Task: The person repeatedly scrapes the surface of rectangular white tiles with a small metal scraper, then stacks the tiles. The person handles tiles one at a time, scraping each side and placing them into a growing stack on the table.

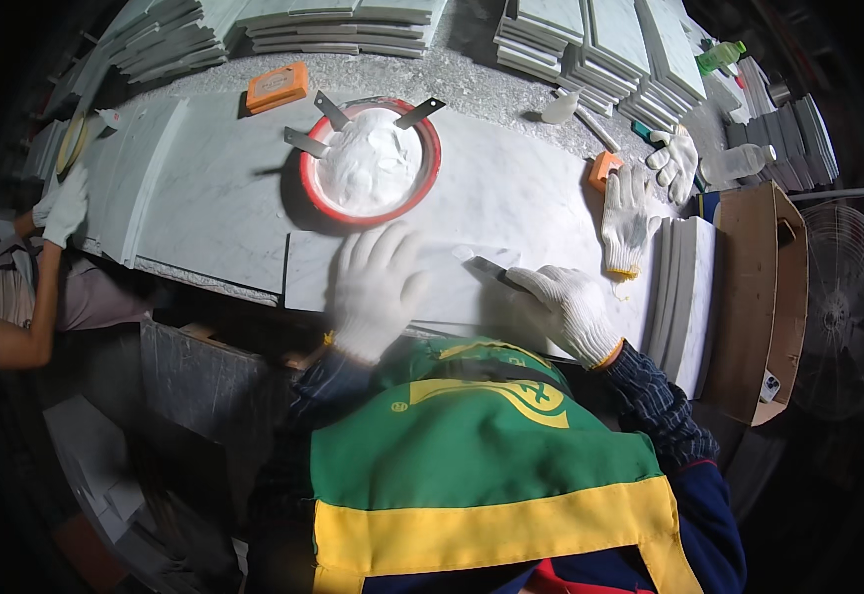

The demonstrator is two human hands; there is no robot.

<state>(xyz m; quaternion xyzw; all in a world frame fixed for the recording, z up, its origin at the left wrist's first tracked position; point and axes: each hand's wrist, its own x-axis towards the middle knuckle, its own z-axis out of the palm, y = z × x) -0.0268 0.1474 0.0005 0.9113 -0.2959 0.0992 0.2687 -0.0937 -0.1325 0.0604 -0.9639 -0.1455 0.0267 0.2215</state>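
My left hand [377,289], in a white knit glove, lies flat with fingers outstretched on a grey-veined white marble slab [307,269]. In my gloved right hand [573,309] is a putty knife [489,266], its metal blade pointing left, low over the slab. A small smear of pale paste [460,251] shows by the blade tip. Beyond my left hand stands a red-rimmed bowl [433,166] heaped with white paste or powder [371,158]. Three flat metal scrapers stick out of it, one at the right [420,113]. The grip's underside is hidden.
An orange block [277,88] lies behind the bowl, a smaller one [605,169] to the right. Loose white gloves [630,218], stacked slabs [684,297] and a cardboard box [761,297] are at right. Tile stacks [343,28] line the back. Another person's gloved hand [68,206] works at left.
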